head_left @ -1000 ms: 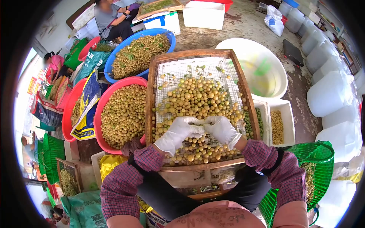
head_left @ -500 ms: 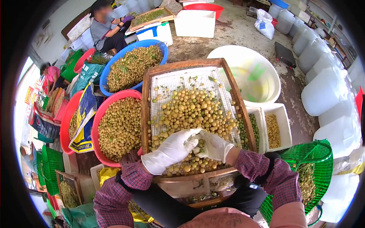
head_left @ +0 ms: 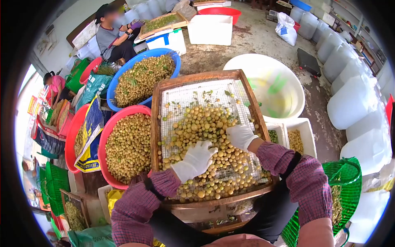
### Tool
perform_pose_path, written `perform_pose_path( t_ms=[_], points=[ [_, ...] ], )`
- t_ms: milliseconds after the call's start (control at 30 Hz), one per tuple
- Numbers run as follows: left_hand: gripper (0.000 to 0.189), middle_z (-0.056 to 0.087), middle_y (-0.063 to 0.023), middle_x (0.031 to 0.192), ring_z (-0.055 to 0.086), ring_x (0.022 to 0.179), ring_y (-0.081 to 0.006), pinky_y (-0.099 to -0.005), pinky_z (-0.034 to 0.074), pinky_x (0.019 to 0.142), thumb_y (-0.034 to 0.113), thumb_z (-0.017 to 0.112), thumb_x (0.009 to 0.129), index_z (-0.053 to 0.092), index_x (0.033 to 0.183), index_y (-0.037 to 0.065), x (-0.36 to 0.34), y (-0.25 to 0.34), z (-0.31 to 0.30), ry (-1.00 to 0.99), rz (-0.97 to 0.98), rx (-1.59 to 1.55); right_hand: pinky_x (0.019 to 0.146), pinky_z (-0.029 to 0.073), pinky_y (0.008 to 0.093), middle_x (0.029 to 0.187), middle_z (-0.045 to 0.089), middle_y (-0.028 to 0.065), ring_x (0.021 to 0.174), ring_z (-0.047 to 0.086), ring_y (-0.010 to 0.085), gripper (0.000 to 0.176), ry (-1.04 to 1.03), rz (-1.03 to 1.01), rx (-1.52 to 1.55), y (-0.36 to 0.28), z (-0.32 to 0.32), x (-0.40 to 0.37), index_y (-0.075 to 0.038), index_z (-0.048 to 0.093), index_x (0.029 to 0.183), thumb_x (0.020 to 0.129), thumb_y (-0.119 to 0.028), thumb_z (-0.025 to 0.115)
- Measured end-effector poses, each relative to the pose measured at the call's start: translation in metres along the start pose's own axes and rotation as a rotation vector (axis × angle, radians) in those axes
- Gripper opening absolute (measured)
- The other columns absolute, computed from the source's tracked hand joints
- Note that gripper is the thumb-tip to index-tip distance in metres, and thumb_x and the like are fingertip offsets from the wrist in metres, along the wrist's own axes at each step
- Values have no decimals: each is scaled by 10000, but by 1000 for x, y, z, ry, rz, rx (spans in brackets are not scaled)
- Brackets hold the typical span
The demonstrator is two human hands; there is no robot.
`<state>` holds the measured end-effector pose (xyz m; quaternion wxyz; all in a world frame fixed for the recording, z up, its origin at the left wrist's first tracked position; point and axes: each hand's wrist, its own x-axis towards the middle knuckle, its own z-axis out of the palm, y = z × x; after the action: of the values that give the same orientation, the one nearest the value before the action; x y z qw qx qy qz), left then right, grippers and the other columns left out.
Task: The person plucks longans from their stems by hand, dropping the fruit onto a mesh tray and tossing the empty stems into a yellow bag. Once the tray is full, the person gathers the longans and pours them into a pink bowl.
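Small round yellow-brown fruits (head_left: 210, 119) lie heaped on a wire mesh screen (head_left: 185, 92) with a wooden frame (head_left: 155, 136). My left hand (head_left: 196, 159), in a white glove, rests on the lower middle of the heap, its fingers loosely bent and apart. Farther right, my white-gloved right hand (head_left: 241, 136) lies palm down against the right side of the pile. Its fingers curve over the fruits, and their tips are partly hidden. Neither hand shows a fruit held clear of the heap. A few green leaves and loose fruits lie at the far end of the mesh.
Left of the screen stand a red basin (head_left: 105, 144) and a blue basin (head_left: 177, 68), both full of fruits. A large white tub (head_left: 294, 88) and a white foam box (head_left: 310, 136) are at right. A green basket (head_left: 352, 175) stands by my right arm. Another person (head_left: 113, 37) sits at back left.
My hands were together over the near part of the heap. They have separated: the right moved farther away, the left down onto the fruits. Fruits now spread more toward the near right.
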<state>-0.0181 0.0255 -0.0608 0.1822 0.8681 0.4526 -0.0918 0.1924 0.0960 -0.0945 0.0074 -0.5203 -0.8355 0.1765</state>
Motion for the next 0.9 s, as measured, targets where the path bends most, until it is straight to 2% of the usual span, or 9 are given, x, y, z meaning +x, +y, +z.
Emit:
perform_pose_path(
  t_ms=[133, 233, 333, 367, 433, 500, 733, 867, 900],
  points=[
    [376, 472, -141, 1253, 466, 1151, -326, -427, 395, 973, 209, 567, 875, 549, 1236, 108, -37, -10, -10, -180, 101, -307, 653, 516, 419, 790, 656, 148, 696, 643, 322, 210, -65, -69, -18, -17, -18, -1, -59, 653, 952, 830, -179, 532],
    [360, 536, -129, 1183, 514, 1109, -286, -374, 438, 916, 141, 554, 865, 564, 1224, 116, -33, -20, -13, -27, -16, -334, 713, 513, 415, 811, 666, 132, 734, 646, 317, 206, -142, -66, 48, -26, -32, -11, -81, 682, 904, 833, -197, 527],
    [350, 561, -115, 1151, 550, 1054, -282, -361, 461, 895, 93, 542, 864, 579, 1212, 115, -5, -32, -9, 167, -28, -193, 703, 519, 402, 851, 681, 132, 715, 653, 301, 225, -184, -328, 61, -18, -15, -21, -116, 694, 951, 833, -230, 541],
    [346, 560, -109, 1148, 553, 1042, -283, -366, 465, 892, 93, 541, 864, 584, 1207, 116, 6, -32, -2, 236, 4, -137, 720, 523, 391, 869, 688, 121, 734, 658, 294, 224, -282, -220, 134, -30, -32, -24, -119, 704, 936, 834, -250, 555],
    [331, 556, -86, 1116, 561, 993, -274, -385, 486, 872, 120, 549, 871, 593, 1199, 114, 29, -39, 19, 417, 114, 7, 722, 523, 396, 877, 688, 121, 743, 658, 296, 221, -96, -101, 170, -29, -37, -17, -118, 708, 920, 842, -258, 555],
    [334, 551, -91, 1079, 559, 975, -266, -395, 493, 856, 130, 547, 874, 590, 1206, 130, 36, -33, 16, 357, 24, 0, 708, 523, 406, 878, 684, 130, 742, 655, 302, 225, 67, -68, 121, -18, -27, 1, -117, 695, 965, 859, -255, 553],
    [159, 532, -82, 974, 558, 935, -259, -387, 499, 792, 197, 579, 866, 666, 989, 147, 23, -31, 5, 227, -89, -56, 683, 520, 413, 801, 653, 160, 767, 649, 322, 200, -42, -81, -152, -35, -12, 28, -15, 629, 939, 814, -159, 569],
    [140, 531, -70, 978, 552, 951, -246, -372, 492, 775, 240, 599, 856, 665, 915, 132, 1, -25, 0, 184, 37, -176, 675, 512, 377, 810, 647, 185, 734, 639, 283, 189, -20, -20, 236, -15, -17, 22, 14, 624, 817, 809, -174, 613],
    [134, 572, -71, 944, 577, 891, -221, -349, 490, 752, 218, 612, 852, 653, 915, 107, -5, -27, 7, 232, 78, -288, 706, 501, 362, 839, 654, 169, 755, 628, 251, 242, -135, 215, 699, -12, -28, 12, 11, 650, 844, 825, -228, 616]
  ],
)
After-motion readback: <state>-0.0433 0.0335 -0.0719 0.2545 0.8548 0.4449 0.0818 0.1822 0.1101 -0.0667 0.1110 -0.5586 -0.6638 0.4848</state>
